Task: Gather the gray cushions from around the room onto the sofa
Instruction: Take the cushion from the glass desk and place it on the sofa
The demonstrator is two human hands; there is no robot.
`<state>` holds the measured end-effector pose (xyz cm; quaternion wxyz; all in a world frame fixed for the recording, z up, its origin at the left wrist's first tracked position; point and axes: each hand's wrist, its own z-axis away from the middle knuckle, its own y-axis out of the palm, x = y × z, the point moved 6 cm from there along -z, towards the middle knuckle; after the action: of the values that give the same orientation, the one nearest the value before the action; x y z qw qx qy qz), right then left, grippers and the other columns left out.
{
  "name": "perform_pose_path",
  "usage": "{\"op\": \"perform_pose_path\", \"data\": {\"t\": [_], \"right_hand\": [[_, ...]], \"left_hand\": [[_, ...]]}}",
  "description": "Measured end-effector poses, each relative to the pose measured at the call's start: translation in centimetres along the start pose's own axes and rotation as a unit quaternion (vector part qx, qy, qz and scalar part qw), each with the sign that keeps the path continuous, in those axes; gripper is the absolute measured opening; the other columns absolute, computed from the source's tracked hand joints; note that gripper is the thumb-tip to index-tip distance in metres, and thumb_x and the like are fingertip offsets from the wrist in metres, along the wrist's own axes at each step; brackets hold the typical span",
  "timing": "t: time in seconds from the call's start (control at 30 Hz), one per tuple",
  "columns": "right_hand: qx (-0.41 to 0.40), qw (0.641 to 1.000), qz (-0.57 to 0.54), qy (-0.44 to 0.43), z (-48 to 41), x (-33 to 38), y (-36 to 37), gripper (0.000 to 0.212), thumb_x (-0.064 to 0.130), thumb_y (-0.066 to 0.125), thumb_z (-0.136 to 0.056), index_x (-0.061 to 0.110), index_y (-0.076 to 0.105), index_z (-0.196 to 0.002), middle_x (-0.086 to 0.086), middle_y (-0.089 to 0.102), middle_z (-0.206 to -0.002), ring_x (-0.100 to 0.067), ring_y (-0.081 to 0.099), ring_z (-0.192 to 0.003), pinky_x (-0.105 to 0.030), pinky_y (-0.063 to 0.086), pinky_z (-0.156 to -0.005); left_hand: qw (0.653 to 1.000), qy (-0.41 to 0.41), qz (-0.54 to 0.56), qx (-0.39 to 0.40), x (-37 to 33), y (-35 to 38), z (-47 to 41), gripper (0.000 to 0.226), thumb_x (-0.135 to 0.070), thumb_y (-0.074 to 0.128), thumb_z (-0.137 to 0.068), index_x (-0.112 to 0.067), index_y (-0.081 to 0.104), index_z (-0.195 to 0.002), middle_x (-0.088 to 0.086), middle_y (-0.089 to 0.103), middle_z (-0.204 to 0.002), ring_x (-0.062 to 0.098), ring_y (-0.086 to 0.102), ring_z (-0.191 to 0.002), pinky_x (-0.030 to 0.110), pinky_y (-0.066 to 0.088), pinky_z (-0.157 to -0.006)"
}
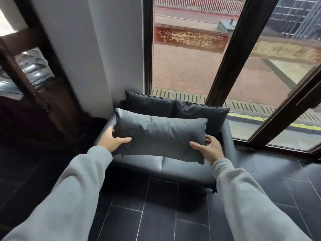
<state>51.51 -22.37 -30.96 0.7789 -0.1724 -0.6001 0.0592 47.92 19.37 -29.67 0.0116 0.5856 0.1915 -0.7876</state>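
Room: dark tiled floor was seen at 6 o'clock, a white wall at 11 o'clock, a dark-framed window at 1 o'clock.
Sofa: a small gray sofa was set at centre, below the window.
Back cushions: a first back cushion and a second back cushion were propped upright along the sofa back, touching.
Gray cushion: the gray cushion was held lengthwise over the seat, before that pair.
Left hand: by the left hand its 9 o'clock end was gripped.
Right hand: by the right hand its 3 o'clock end was gripped.
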Motion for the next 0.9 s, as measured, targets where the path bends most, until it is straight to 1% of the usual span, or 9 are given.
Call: {"op": "perform_pose_path", "data": {"t": [0.13, 0.33, 0.5, 0.57, 0.63, 0.7, 0.8, 0.83, 0.9], "right_hand": [[0.035, 0.999, 0.023, -0.005, -7.3, 0.9, 2.3, 0.087, 0.034, 0.103, -0.060, 0.014, 0.062, -0.134, -0.003, 0.071, -0.124, -0.020, 0.070, -0.109, -0.046, 0.060, -0.100], [0.133, 0.989, 0.052, -0.024, -19.7, 1.6, 9.1, 0.077, 0.017, 0.101, -0.067, 0.010, 0.064, -0.134, -0.008, 0.074, -0.122, -0.025, 0.073, -0.110, -0.049, 0.061, -0.097], [0.237, 0.966, 0.093, -0.055, -27.5, 1.5, 18.1, 0.076, 0.022, 0.101, -0.066, 0.018, 0.065, -0.132, -0.001, 0.073, -0.124, -0.015, 0.072, -0.106, -0.046, 0.061, -0.097], [0.271, 0.953, 0.115, -0.075, -29.8, 1.3, 21.9, 0.076, 0.029, 0.101, -0.066, 0.021, 0.066, -0.133, 0.001, 0.073, -0.126, -0.018, 0.071, -0.113, -0.047, 0.059, -0.101], [0.303, 0.939, 0.136, -0.089, -31.8, 0.7, 25.6, 0.073, 0.034, 0.099, -0.067, 0.025, 0.067, -0.132, 0.002, 0.073, -0.127, -0.021, 0.070, -0.116, -0.049, 0.058, -0.103], [0.325, 0.930, 0.142, -0.094, -33.5, -0.2, 29.2, 0.069, 0.035, 0.098, -0.068, 0.028, 0.068, -0.130, 0.005, 0.075, -0.123, -0.021, 0.072, -0.114, -0.051, 0.059, -0.099], [0.356, 0.922, 0.126, -0.087, -35.8, -2.0, 34.5, 0.067, 0.023, 0.098, -0.072, 0.028, 0.068, -0.131, 0.009, 0.078, -0.116, -0.012, 0.076, -0.103, -0.047, 0.063, -0.090], [0.363, 0.919, 0.128, -0.084, -36.4, -2.8, 36.1, 0.066, 0.019, 0.097, -0.074, 0.027, 0.067, -0.132, 0.009, 0.079, -0.115, -0.009, 0.076, -0.101, -0.046, 0.062, -0.091], [0.378, 0.912, 0.134, -0.081, -37.9, -4.8, 39.2, 0.064, 0.013, 0.093, -0.078, 0.024, 0.066, -0.135, 0.006, 0.078, -0.117, -0.012, 0.076, -0.105, -0.049, 0.060, -0.098]], "left_hand": [[0.999, -0.022, -0.015, -0.029, 1.2, 1.1, -4.1, 0.073, -0.023, 0.094, -0.073, -0.022, 0.053, -0.133, -0.004, 0.065, -0.121, 0.024, 0.064, -0.119, 0.046, 0.053, -0.104], [0.989, -0.080, 0.025, -0.119, 5.4, 3.2, -8.3, 0.087, -0.033, 0.091, -0.075, -0.024, 0.045, -0.148, -0.006, 0.057, -0.136, 0.019, 0.056, -0.125, 0.036, 0.048, -0.101], [0.963, -0.146, 0.069, -0.218, 10.9, 3.7, -10.1, 0.077, -0.037, 0.090, -0.074, -0.030, 0.049, -0.139, -0.016, 0.060, -0.126, 0.019, 0.056, -0.128, 0.036, 0.047, -0.101], [0.953, -0.168, 0.077, -0.241, 13.2, 3.6, -11.2, 0.088, -0.040, 0.090, -0.074, -0.027, 0.043, -0.148, -0.010, 0.056, -0.141, 0.021, 0.050, -0.138, 0.042, 0.045, -0.110], [0.941, -0.194, 0.083, -0.266, 15.6, 3.3, -12.4, 0.100, -0.042, 0.089, -0.074, -0.028, 0.034, -0.156, -0.003, 0.044, -0.158, 0.022, 0.043, -0.145, 0.049, 0.041, -0.116], [0.931, -0.206, 0.092, -0.287, 18.3, 3.0, -14.0, 0.102, -0.045, 0.089, -0.072, -0.030, 0.033, -0.156, -0.002, 0.041, -0.161, 0.022, 0.042, -0.146, 0.051, 0.041, -0.117], [0.923, -0.229, 0.089, -0.295, 22.8, 2.7, -16.8, 0.102, -0.046, 0.089, -0.073, -0.027, 0.033, -0.155, -0.001, 0.042, -0.160, 0.023, 0.040, -0.147, 0.052, 0.039, -0.118], [0.921, -0.237, 0.093, -0.295, 24.4, 2.7, -17.8, 0.101, -0.045, 0.089, -0.072, -0.027, 0.033, -0.154, -0.001, 0.044, -0.159, 0.024, 0.041, -0.147, 0.052, 0.040, -0.118], [0.916, -0.245, 0.101, -0.299, 27.3, 2.9, -20.0, 0.100, -0.044, 0.089, -0.071, -0.030, 0.033, -0.153, -0.002, 0.046, -0.156, 0.023, 0.043, -0.145, 0.052, 0.041, -0.117]]}}
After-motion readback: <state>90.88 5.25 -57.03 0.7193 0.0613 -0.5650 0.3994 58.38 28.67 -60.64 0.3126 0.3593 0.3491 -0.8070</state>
